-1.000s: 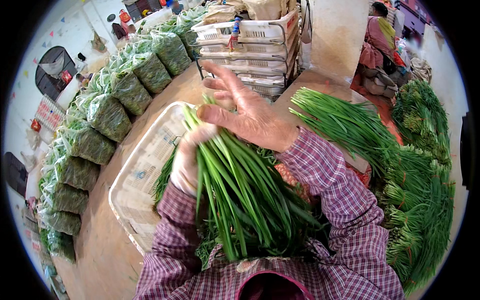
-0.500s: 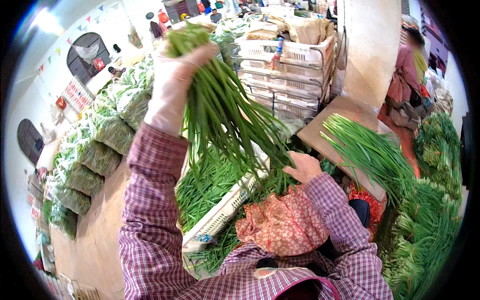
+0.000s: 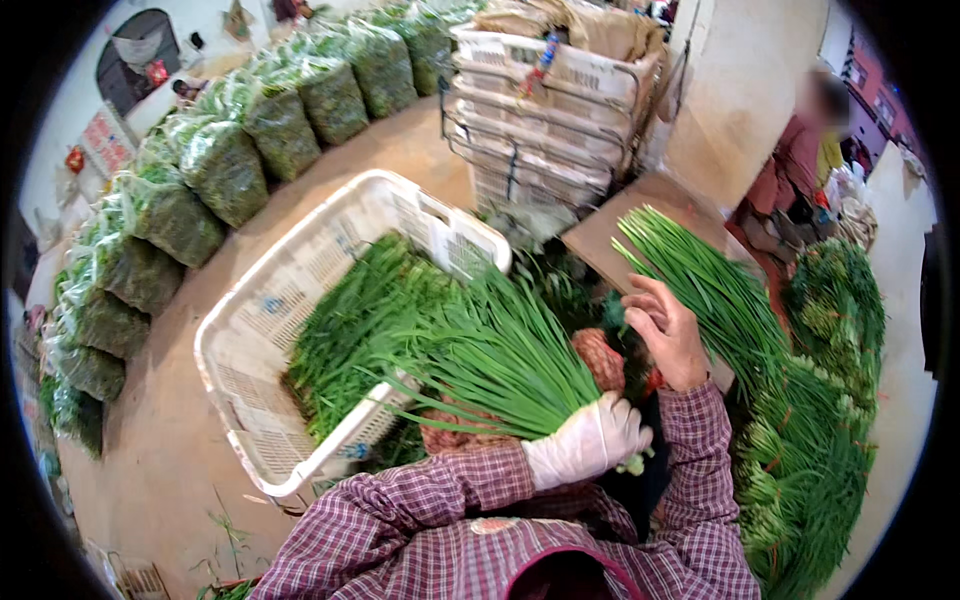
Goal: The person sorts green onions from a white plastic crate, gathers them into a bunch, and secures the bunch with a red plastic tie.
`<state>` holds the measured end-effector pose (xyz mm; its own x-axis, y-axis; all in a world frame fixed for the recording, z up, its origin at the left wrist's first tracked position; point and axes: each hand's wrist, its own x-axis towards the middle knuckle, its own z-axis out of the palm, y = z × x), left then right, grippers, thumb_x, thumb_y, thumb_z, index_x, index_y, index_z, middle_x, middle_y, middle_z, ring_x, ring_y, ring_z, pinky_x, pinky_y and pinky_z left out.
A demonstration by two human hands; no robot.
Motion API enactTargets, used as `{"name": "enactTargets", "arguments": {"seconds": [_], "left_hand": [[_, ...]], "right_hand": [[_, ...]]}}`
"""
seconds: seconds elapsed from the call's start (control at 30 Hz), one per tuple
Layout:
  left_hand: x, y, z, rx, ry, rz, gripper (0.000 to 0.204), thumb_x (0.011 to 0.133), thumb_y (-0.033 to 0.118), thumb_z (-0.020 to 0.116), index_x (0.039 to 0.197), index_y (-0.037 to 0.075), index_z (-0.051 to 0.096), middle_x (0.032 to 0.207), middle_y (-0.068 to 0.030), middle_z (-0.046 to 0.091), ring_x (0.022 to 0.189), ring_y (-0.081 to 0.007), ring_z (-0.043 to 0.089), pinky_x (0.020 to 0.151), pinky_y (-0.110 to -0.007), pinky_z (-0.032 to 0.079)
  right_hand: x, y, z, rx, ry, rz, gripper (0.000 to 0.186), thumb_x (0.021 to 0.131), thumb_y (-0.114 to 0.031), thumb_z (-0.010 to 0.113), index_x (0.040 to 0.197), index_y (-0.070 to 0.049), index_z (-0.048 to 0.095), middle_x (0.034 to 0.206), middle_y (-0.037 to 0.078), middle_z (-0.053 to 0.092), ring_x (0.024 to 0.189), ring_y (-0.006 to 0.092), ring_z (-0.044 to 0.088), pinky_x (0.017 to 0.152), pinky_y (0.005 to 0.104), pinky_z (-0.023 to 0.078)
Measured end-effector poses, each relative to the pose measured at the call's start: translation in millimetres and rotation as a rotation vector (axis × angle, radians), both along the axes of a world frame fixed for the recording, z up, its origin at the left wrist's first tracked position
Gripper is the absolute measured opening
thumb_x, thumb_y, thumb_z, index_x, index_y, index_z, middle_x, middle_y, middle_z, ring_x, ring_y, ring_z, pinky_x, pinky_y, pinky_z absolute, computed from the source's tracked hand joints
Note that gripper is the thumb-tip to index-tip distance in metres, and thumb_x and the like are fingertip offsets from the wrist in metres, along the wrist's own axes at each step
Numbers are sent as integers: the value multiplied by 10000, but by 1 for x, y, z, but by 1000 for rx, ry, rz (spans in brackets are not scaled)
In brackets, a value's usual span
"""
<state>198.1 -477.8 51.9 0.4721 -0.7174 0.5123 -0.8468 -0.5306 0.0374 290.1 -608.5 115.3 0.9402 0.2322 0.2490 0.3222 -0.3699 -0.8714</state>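
Note:
My left hand point(image 3: 590, 440), in a pale glove, grips the pale stem ends of a bunch of long green leaves point(image 3: 510, 350). The leaves fan up and left over the near rim of a white plastic basket point(image 3: 220, 350), which holds more greens point(image 3: 340, 320). My right hand point(image 3: 660, 330), bare, is raised just right of the bunch, empty, with curled fingers apart. Beyond it another pile of long greens point(image 3: 690, 280) lies on a brown board point(image 3: 615, 235). A patterned reddish cloth point(image 3: 450, 430) shows partly under the bunch.
Bagged greens point(image 3: 225, 175) form a long curved row at the left and back. Stacked white crates point(image 3: 540, 110) with metal frames stand behind, beside a pale pillar point(image 3: 725, 110). A person point(image 3: 800, 170) is at the right back. Tied bundles of greens point(image 3: 820, 440) are heaped at my right.
My left hand has come down from high on the left to low centre with the bunch, its leaves now pointing up-left. My right hand has let go of the leaf ends and risen slightly.

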Motion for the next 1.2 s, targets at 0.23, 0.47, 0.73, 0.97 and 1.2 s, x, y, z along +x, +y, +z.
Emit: {"name": "enactTargets", "arguments": {"seconds": [0.23,0.47,0.73,0.97,1.2], "left_hand": [[-29,-31,-43,127,-135,-131,199,806,282,517,881,114,594,730,-38,545,720,-213,561,748,-387,463],[-29,-24,-40,142,-122,-100,178,790,263,528,875,118,588,728,-40,538,714,-208,559,707,-364,464],[38,52,87,-605,375,4,402,602,82,779,986,107,664,940,-69,684,833,-235,665,754,-339,531],[67,63,203,-1083,256,-101,375,713,-69,710,1059,42,619,1031,-51,664,932,-111,619,851,-266,506],[65,16,272,-1211,394,-525,536,728,162,701,1203,-14,524,957,-132,652,876,-195,639,829,-327,527]], "right_hand": [[-29,-18,-15,-47,77,21,320,889,-128,614,1185,-9,595,980,114,696,911,169,670,782,312,526],[-31,-8,-20,-101,92,68,396,910,-237,616,1214,13,572,1039,145,679,977,204,661,838,351,511],[-16,17,-16,798,32,257,997,836,-579,617,1503,-69,80,1460,188,351,1337,289,375,1112,428,286],[-5,99,39,334,-472,94,1418,457,-484,912,1480,2,58,1498,203,209,1397,346,223,1156,426,184],[17,31,101,324,-1029,-281,1198,469,-333,916,1437,-35,277,1305,168,446,1201,324,466,1038,418,379]]}}
